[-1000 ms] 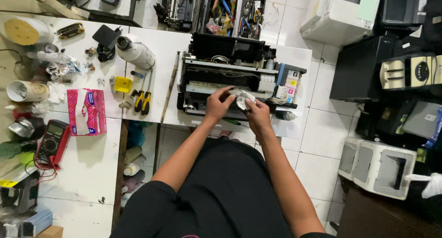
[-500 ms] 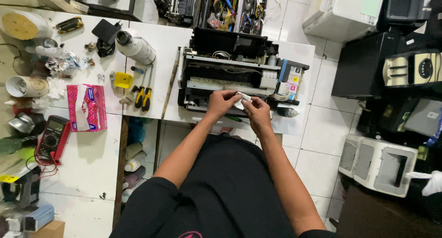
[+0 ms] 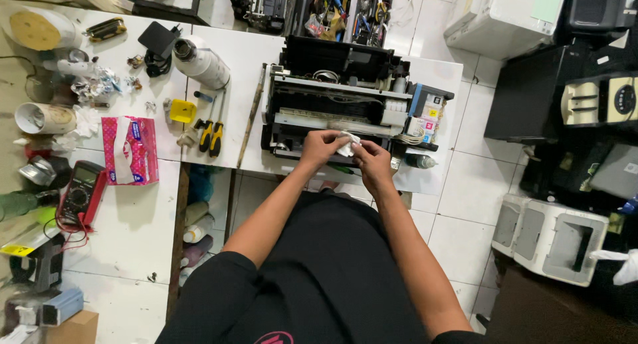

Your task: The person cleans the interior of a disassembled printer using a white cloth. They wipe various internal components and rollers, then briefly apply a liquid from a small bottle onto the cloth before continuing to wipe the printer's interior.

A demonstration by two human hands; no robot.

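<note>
left hand (image 3: 320, 146): fingers pinched on a small white wad of tissue (image 3: 346, 144), held at the front edge of the opened printer (image 3: 345, 101)
right hand (image 3: 372, 160): clenched on the same tissue from the other side, thumb on top; both hands meet, likely to fold or twist it tight
tissue: between the two hands, just above the printer's front rail, touching both hands
printer: cover off, insides exposed, directly beyond the hands on the white surface (image 3: 239, 58); turned front-to-person so the hands reach in
ink tanks (image 3: 425, 114): just beyond the right hand, on the printer's side
tissue pack (image 3: 129, 150): pink, well off to the left hand's side, sheet sticking out, within reach
screwdrivers (image 3: 211, 136): yellow-black, left of the left hand, parked beside the printer
multimeter (image 3: 81, 191): far left, apart
</note>
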